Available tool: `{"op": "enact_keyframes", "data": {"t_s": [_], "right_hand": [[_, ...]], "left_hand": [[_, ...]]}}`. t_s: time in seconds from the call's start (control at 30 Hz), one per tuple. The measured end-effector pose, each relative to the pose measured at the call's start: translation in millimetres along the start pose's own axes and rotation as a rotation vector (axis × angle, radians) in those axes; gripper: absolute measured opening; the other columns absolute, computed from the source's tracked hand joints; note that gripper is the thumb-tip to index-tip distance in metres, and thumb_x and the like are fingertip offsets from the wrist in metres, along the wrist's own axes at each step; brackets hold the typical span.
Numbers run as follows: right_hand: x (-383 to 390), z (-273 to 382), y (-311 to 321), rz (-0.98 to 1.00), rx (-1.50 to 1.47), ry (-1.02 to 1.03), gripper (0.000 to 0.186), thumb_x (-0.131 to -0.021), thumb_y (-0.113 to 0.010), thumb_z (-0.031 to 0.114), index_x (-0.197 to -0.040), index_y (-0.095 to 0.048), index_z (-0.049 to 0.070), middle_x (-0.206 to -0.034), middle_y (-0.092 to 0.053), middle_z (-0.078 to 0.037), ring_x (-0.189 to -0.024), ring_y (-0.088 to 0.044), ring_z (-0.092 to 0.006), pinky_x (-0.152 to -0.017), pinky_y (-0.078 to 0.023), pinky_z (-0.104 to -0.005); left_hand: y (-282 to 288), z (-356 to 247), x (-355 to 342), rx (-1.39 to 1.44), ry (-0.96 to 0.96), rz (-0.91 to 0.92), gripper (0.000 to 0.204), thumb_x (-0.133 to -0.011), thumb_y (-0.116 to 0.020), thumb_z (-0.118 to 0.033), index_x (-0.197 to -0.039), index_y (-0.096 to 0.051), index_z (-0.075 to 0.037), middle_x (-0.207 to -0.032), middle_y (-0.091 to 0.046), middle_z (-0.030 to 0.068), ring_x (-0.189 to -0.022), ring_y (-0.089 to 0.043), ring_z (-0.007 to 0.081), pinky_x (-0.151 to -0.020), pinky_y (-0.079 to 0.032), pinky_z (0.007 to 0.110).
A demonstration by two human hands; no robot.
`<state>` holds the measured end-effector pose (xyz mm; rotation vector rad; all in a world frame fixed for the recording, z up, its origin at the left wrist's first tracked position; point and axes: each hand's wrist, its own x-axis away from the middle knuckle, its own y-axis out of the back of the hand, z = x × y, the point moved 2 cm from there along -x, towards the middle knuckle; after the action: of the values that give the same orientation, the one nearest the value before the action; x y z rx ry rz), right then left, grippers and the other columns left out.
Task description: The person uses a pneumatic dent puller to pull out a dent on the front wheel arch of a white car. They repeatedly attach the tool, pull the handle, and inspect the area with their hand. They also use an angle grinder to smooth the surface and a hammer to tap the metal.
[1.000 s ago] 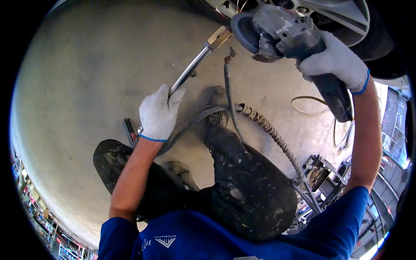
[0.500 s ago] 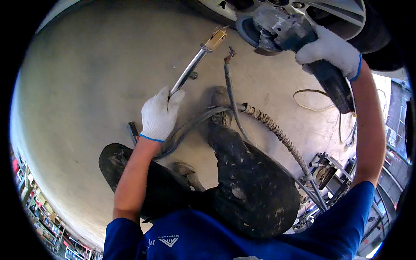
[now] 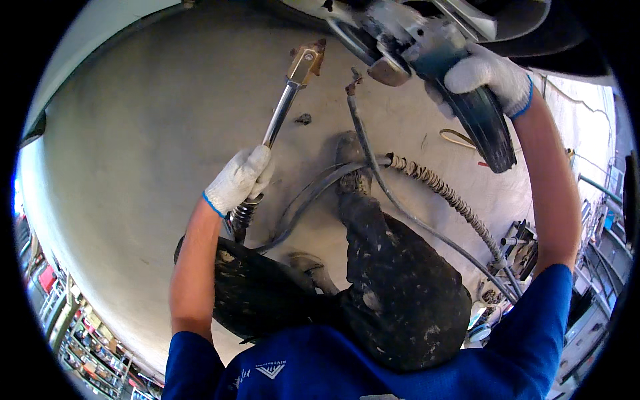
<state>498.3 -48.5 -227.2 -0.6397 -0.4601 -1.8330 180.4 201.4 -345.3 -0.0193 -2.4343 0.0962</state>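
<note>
My gloved left hand (image 3: 241,179) is closed around a shiny metal rod (image 3: 281,115). A brass-coloured block (image 3: 305,65) with a rough brown tip sits at the rod's upper end. Just below that hand shows a dark ribbed, coil-like piece (image 3: 244,215); I cannot tell whether it belongs to the rod. In my gloved right hand (image 3: 492,80) is an angle grinder (image 3: 472,110), gripped by its dark body. Its disc (image 3: 353,39) and guard (image 3: 390,69) point up and left, apart from the brass-coloured block. Whether the disc spins I cannot tell.
A car wheel (image 3: 517,23) stands at the top right, behind the grinder. Cables (image 3: 373,157), one partly wrapped (image 3: 447,185), cross the floor (image 3: 153,147) by my boot (image 3: 350,157). A dark scrap (image 3: 303,119) lies near the rod. Metal equipment (image 3: 520,247) is at the right, shelving (image 3: 93,340) at the lower left.
The rod's brass-coloured end has moved left and turned, showing its broad side. The grinder has shifted left and tilted. The view has shifted too, and the coil-like piece now shows below my left hand.
</note>
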Motion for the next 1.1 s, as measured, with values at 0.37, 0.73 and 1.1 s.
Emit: {"op": "enact_keyframes", "data": {"t_s": [0.37, 0.73, 1.1], "right_hand": [[-5, -13, 4, 0.075, -0.04, -0.032, 0.064, -0.057, -0.083, 0.03, -0.108, -0.064, -0.004, -0.082, -0.067, -0.013, -0.064, -0.066, -0.0193, -0.057, -0.057, -0.0317], [-7, -43, -13, -0.165, 0.081, -0.129, 0.042, -0.07, -0.077, 0.018, -0.104, -0.065, -0.002, -0.082, -0.065, -0.008, -0.071, -0.064, -0.0157, -0.065, -0.053, -0.0302], [-13, -149, -28, -0.59, 0.265, -0.07, 0.043, -0.072, -0.079, 0.027, -0.104, -0.07, -0.001, -0.087, -0.071, -0.009, -0.08, -0.066, -0.0156, -0.076, -0.053, -0.0338]], "left_hand": [[-2, 0, -5, 0.031, 0.001, 0.054, 0.071, -0.088, -0.043, -0.082, -0.068, -0.041, -0.014, -0.054, -0.036, -0.0044, -0.047, -0.038, 0.0086, -0.055, -0.041, 0.027], [51, 61, -84, -0.528, 0.043, -0.551, 0.042, -0.096, -0.052, -0.044, -0.099, -0.055, -0.002, -0.083, -0.062, 0.0168, -0.077, -0.061, 0.0306, -0.069, -0.048, 0.043], [15, 71, -106, -1.0, -0.254, -0.868, 0.037, -0.086, -0.061, -0.022, -0.119, -0.061, -0.005, -0.111, -0.068, 0.0231, -0.106, -0.064, 0.042, -0.094, -0.05, 0.049]]}}
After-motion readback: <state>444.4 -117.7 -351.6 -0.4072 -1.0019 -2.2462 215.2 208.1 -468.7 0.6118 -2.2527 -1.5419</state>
